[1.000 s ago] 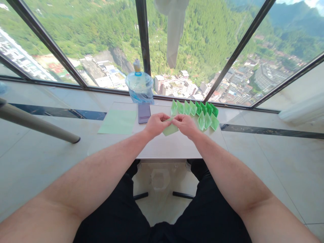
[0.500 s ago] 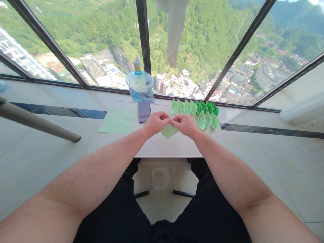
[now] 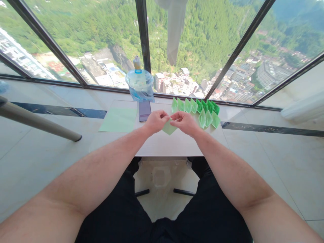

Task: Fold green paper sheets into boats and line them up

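Note:
Both my hands meet over the middle of a small white table [image 3: 162, 146]. My left hand [image 3: 156, 121] and my right hand [image 3: 186, 123] each pinch the top of a folded light green paper piece [image 3: 168, 128], which hangs point-down between them just above the tabletop. Right behind my right hand stand several finished green paper boats [image 3: 199, 109] in two rows. A flat stack of light green paper sheets [image 3: 118, 120] lies to the left of my left hand.
A dark phone [image 3: 144, 111] lies flat behind my left hand, in front of a large clear water bottle [image 3: 139, 84] by the window. A grey pole [image 3: 37, 122] slants over the floor at left. My black-trousered legs are under the table.
The folded paper has turned from lying slanted on the table to hanging point-down between my pinching fingers, and my hands have drawn slightly closer to the boats.

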`<action>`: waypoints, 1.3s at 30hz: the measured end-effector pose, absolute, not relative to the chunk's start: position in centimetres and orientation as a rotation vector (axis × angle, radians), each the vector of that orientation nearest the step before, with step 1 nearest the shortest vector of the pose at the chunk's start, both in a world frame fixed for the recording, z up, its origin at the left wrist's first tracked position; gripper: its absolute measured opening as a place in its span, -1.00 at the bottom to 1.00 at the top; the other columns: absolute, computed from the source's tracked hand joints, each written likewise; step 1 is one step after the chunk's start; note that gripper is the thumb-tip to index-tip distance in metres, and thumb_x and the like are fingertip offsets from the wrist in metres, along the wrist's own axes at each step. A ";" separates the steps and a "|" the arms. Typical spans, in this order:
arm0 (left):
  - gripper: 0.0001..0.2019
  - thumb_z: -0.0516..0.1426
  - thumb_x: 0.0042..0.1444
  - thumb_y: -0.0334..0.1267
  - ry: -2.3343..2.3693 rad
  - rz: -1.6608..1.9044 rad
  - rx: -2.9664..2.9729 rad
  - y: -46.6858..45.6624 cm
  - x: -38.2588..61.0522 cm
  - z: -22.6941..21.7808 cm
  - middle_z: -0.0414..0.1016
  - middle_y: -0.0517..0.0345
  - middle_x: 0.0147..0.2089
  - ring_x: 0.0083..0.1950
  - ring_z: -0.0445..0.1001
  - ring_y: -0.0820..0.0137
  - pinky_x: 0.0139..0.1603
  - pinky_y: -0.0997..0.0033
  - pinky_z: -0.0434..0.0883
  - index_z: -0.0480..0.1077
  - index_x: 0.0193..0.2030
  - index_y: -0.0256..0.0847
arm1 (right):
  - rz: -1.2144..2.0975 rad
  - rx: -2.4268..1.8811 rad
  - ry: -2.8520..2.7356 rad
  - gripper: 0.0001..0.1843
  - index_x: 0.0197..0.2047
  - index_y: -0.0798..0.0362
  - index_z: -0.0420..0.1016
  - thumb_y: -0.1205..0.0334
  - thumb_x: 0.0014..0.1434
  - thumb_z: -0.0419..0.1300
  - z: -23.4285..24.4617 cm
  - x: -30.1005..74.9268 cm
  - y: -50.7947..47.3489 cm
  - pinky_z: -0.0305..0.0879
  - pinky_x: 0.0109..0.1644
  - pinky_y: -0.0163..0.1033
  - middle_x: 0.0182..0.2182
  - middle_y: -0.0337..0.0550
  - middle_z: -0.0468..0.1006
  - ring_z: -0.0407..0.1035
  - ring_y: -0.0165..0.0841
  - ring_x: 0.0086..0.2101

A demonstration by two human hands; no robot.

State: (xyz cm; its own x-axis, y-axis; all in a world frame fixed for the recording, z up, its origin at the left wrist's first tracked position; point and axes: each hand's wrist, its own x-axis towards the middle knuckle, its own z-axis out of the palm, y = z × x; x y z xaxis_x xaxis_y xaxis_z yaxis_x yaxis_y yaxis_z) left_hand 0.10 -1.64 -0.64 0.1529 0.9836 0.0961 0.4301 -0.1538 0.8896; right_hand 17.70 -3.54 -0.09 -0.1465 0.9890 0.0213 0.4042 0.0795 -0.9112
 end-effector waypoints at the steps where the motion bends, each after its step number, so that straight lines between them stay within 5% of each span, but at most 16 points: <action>1: -0.85 0.17 0.01 -0.18 1.392 0.987 1.669 -1.5 0.0 -0.7 0.46 0.18 -0.48 -0.41 0.34 0.40 -0.39 0.41 0.27 0.45 -0.46 -0.20 | 1.047 -1.390 -1.614 -0.66 -0.25 0.06 0.51 0.08 -0.09 0.35 0.0 17.7 -3.6 0.26 -0.40 -0.31 -0.30 -0.15 0.60 0.43 -0.37 -0.39; 20: -0.88 0.16 0.04 -0.23 1.507 1.168 1.542 -1.1 -0.2 0.0 0.40 0.19 -0.48 -0.40 0.32 0.38 -0.36 0.40 0.26 0.40 -0.46 -0.18 | 0.749 -1.584 -1.741 -0.84 -0.46 0.06 0.59 0.15 0.03 0.26 0.9 17.2 -4.2 0.28 -0.30 -0.22 -0.54 -0.21 0.56 0.42 -0.32 -0.45; 23: -0.87 0.16 0.04 -0.22 1.454 1.176 1.473 -1.0 -0.3 0.1 0.37 0.20 -0.49 -0.42 0.29 0.42 -0.40 0.42 0.24 0.40 -0.46 -0.20 | 0.841 -1.477 -1.656 -0.78 -0.30 0.05 0.58 0.14 -0.02 0.33 0.3 17.2 -4.1 0.34 -0.24 -0.22 -0.42 -0.19 0.60 0.46 -0.31 -0.36; 27: -0.86 0.18 0.03 -0.21 1.296 1.193 1.249 -1.2 0.1 -0.1 0.31 0.24 -0.52 -0.48 0.25 0.48 -0.45 0.45 0.23 0.37 -0.44 -0.21 | 0.945 -1.368 -1.451 -0.42 0.01 0.02 0.49 0.01 -0.08 0.40 -0.2 17.1 -4.0 0.36 -0.25 -0.24 -0.30 -0.19 0.57 0.44 -0.34 -0.33; 32: -0.81 0.23 -0.01 -0.16 1.180 1.176 1.095 -1.8 1.0 -0.5 0.31 0.25 -0.51 -0.48 0.27 0.49 -0.45 0.46 0.27 0.33 -0.44 -0.21 | 0.988 -1.462 -1.378 -0.62 -0.33 0.06 0.54 -0.09 -0.07 0.37 0.0 16.6 -3.7 0.26 -0.42 -0.27 -0.54 -0.30 0.40 0.28 -0.41 -0.49; 39: -0.81 0.24 -0.02 -0.17 1.205 1.217 1.032 -1.6 1.0 -0.8 0.33 0.23 -0.49 -0.46 0.29 0.49 -0.42 0.46 0.28 0.34 -0.42 -0.21 | 1.097 -1.328 -1.177 -0.68 -0.44 0.09 0.53 0.00 -0.10 0.41 -0.5 16.7 -3.3 0.41 -0.34 -0.23 -0.55 -0.26 0.48 0.34 -0.41 -0.50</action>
State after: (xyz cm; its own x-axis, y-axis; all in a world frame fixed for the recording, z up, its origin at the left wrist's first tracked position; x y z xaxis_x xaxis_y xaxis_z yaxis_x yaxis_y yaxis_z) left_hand 0.97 -1.59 -0.80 -0.0381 0.9939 -0.1034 -0.1134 0.0985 0.9887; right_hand 16.75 -3.34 -0.50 0.1121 0.9937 -0.0087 0.0792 -0.0176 -0.9967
